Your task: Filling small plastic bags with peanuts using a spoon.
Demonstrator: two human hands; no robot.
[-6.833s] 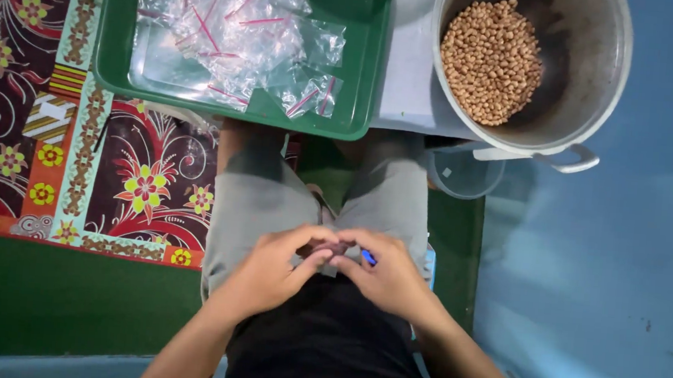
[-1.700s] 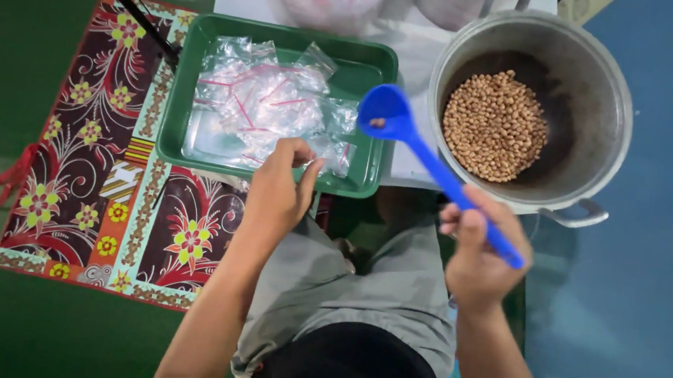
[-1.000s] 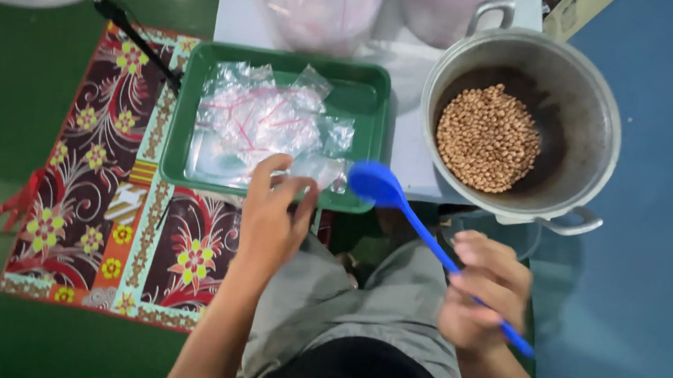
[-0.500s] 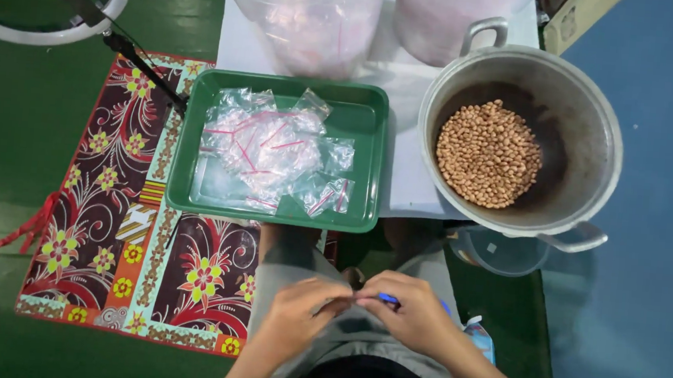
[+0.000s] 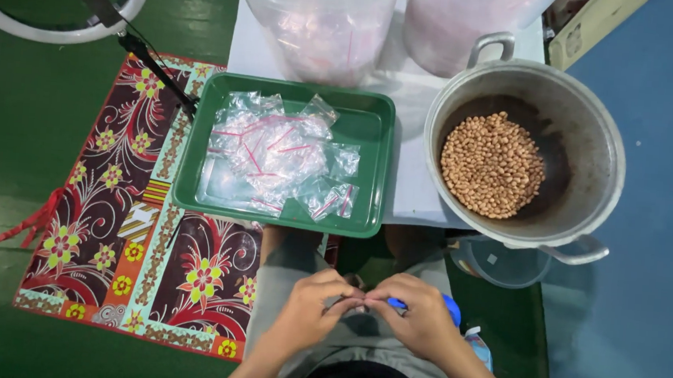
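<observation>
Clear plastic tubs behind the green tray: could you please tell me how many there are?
2: one clear tub behind the green tray, the other behind the metal pot. Both are cropped; more may be hidden.

One green tray [image 5: 373, 128], one pot [image 5: 597, 129], two plastic tubs [image 5: 316, 35].

Light is dim and even, falling from above, so the green floor [image 5: 54, 119] and blue floor [image 5: 645, 237] read as muted with soft falloff toward the corners. The clear zip bags [image 5: 275, 152] in the green tray [image 5: 373, 176] and the two plastic buckets [image 5: 325, 28] catch pale, hazy glare, while the metal pot [image 5: 607, 154] holds a dark shadow beside its peanuts [image 5: 492, 163]. Focus is fair at centre; both hands [image 5: 366, 319] sit in shade over the lap, slightly soft, and the wide lens bends the edges.
</observation>
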